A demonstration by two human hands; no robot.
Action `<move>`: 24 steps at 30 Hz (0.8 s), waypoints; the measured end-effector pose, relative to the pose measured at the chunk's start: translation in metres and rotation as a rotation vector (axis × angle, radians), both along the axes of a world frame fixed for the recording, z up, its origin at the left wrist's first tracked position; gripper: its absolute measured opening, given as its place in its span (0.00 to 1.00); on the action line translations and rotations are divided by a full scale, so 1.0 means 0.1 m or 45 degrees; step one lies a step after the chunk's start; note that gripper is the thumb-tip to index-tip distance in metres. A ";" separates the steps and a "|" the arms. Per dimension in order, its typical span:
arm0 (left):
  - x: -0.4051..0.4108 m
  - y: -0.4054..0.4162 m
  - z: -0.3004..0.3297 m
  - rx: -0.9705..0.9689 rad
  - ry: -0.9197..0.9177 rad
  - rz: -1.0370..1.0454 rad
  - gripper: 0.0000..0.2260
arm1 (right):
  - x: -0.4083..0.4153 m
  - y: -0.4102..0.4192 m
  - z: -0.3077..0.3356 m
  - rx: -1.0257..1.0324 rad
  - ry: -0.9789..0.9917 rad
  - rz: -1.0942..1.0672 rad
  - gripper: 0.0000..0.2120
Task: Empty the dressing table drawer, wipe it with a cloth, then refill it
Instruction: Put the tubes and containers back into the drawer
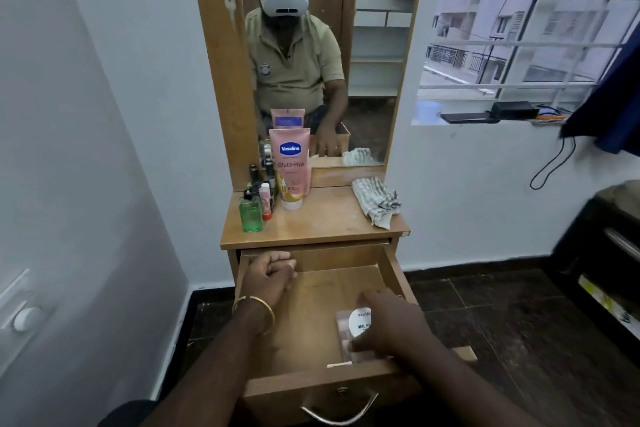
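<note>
We see the open drawer nearly bare. Our left hand curls, seemingly empty, by its back wall; our right hand grips a nail-polish packet to lift out. Cloth waits on the counter.

1 head-worn wide-angle view looks forward and steeply down, close over the open drawer and bench, facing the mirror, with the window at right.

Right hand hides most of packet.
</note>
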State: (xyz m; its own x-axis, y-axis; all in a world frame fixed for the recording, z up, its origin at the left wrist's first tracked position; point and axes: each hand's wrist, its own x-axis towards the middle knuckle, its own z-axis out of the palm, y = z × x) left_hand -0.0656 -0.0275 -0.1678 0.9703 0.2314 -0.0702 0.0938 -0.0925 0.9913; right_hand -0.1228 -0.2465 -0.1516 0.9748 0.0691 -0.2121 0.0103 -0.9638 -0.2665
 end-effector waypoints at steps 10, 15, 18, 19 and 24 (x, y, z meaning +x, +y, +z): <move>0.08 0.08 -0.05 -0.030 -0.008 -0.004 0.07 | 0.44 0.23 0.51 0.111 -0.082 0.067 0.40; 0.07 0.03 -0.08 -0.056 -0.005 -0.022 0.06 | 1.17 0.64 1.44 0.397 -0.867 0.084 0.23; 0.06 0.00 -0.09 -0.039 -0.009 -0.049 0.06 | 1.63 0.85 1.75 0.343 -1.039 0.194 0.20; 0.07 0.00 -0.10 -0.036 -0.012 -0.056 0.06 | 1.77 0.91 1.80 0.290 -1.023 0.223 0.21; 0.06 0.01 -0.08 -0.045 0.001 -0.074 0.06 | 2.02 1.02 1.78 0.121 -0.784 0.271 0.18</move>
